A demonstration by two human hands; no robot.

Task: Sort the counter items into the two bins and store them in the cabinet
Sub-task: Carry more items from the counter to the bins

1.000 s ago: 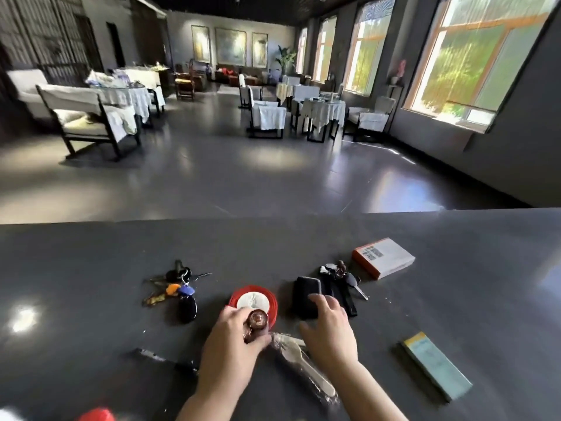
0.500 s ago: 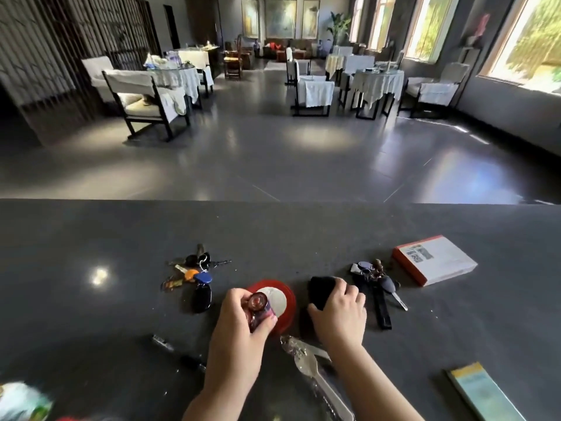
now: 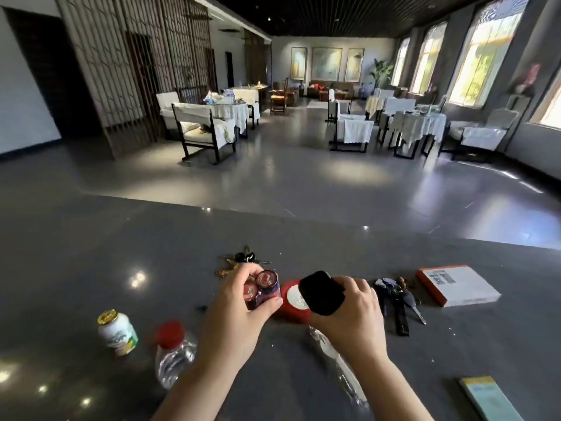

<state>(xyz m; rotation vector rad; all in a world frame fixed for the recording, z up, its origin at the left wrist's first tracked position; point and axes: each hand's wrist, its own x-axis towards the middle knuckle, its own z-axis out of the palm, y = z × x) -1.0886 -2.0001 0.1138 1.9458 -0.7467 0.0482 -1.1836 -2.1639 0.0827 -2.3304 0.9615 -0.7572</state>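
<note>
I've got L hand [image 3: 239, 317] pinching two small cans [image 3: 261, 288], R hand [image 3: 349, 311] gripping black pouch [image 3: 321, 293], both above red tape roll [image 3: 293, 302] mid-counter [image 3: 91, 253], near front edge.

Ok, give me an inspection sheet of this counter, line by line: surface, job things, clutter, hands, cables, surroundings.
Surface: dark glossy counter, light glints.
Job's things: two batteries in left hand; black case in right hand; red tape roll, two key bunches, white box, booklet, wrapped spoon, can, water bottle. Bins: nothing seen.
Clutter: nothing seen.
Hands: both hold items above the counter.
Cables: nothing seen.
Surroundings: dining room, covered tables, windows.
</note>
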